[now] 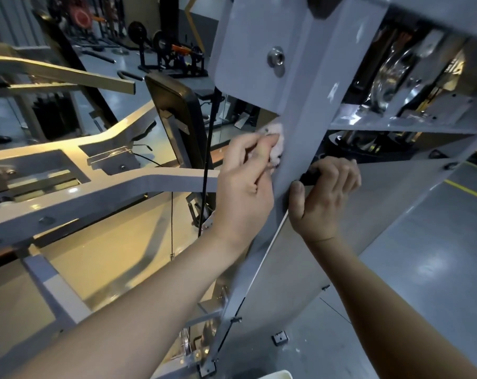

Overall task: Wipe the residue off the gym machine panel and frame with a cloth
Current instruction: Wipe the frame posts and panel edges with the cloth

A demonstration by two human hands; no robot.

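Cloth on the grey frame (300, 110), partway through a wipe.

The left hand (243, 181) pinches a small pale cloth (277, 144) against the frame's edge. The right hand (327, 192) curls round a black handle (309, 177) just behind it. The cloth looks soft and light, so it is probably best bunched in the fingertips and pressed firmly along the rigid steel.

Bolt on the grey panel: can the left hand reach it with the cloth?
Probably yes: the bolt sits above the left hand and cloth, with only bare panel between.
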